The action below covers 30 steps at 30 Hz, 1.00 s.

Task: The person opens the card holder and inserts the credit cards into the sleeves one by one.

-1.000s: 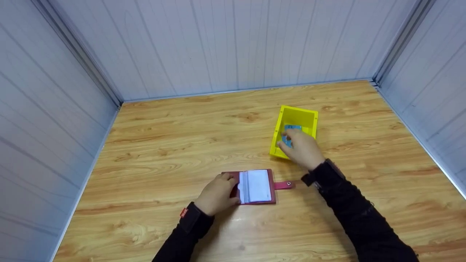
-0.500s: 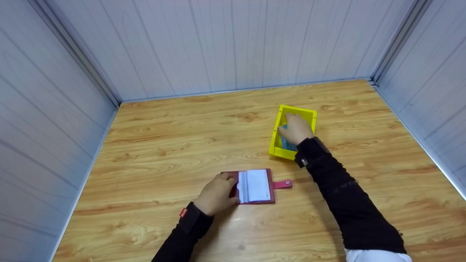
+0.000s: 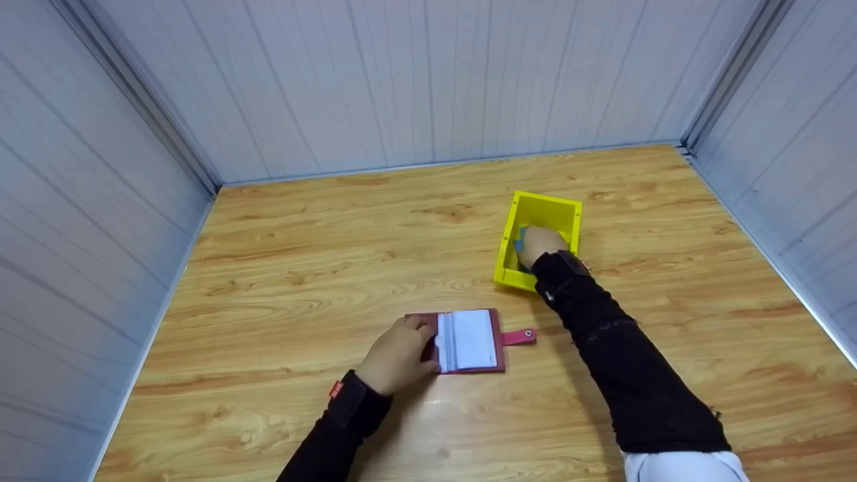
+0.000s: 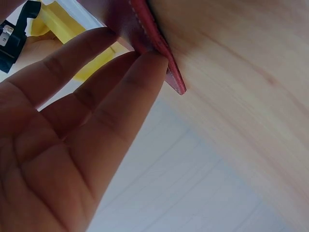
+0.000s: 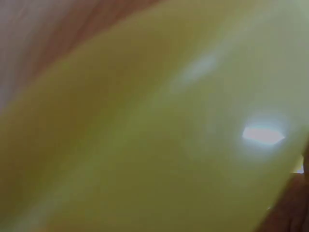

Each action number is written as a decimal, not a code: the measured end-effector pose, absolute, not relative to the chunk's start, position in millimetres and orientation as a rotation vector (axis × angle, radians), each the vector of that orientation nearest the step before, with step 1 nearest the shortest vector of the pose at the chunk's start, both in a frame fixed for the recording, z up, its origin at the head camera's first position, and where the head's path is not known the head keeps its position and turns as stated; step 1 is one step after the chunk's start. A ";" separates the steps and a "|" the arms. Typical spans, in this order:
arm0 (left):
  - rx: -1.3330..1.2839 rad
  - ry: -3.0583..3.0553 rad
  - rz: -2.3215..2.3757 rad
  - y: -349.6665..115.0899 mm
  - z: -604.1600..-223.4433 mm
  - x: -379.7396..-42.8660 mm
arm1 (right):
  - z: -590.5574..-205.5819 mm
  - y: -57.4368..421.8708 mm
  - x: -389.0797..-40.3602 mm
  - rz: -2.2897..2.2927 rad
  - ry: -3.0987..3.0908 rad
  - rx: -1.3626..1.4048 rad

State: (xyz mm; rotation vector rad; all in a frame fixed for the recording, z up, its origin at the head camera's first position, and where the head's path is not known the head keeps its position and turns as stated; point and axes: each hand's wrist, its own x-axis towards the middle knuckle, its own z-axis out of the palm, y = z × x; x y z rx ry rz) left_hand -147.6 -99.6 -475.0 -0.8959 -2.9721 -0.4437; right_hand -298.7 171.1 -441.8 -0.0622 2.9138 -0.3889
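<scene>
A red card holder [image 3: 498,338] lies spread on the wooden table, with pale clear sleeves [image 3: 474,340] inside and a snap strap [image 3: 519,337] pointing right. My left hand [image 3: 396,356] rests on its left cover; in the left wrist view the extended fingers touch the red cover [image 4: 150,29] close to its edge. Down inside a yellow box [image 3: 507,248], my right hand [image 3: 541,245] is at a blue card [image 3: 519,245]. Its fingertips are hidden, so I cannot tell whether they pinch the card. The right wrist view is mostly blurred yellow box wall [image 5: 159,145].
The box stands behind and to the right of the card holder on the table [image 3: 301,268]. Pale panel walls [image 3: 402,80] enclose the table at the back and on both sides.
My right hand has reached further over the yellow box and then lowered into it, covering most of the blue card. The left hand and the card holder have stayed in place.
</scene>
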 end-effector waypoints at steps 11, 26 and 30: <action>-0.896 -2.976 -0.435 -99.7 -475.4 -148.0 | -445.1 168.9 -299.0 -0.310 2.920 0.006; -0.885 -2.951 -0.416 -100.3 -475.7 -146.2 | -439.3 173.4 -297.9 -0.296 2.904 -0.009; -0.886 -2.954 -0.413 -100.6 -475.2 -146.6 | -432.4 173.3 -297.5 -0.284 2.919 -0.004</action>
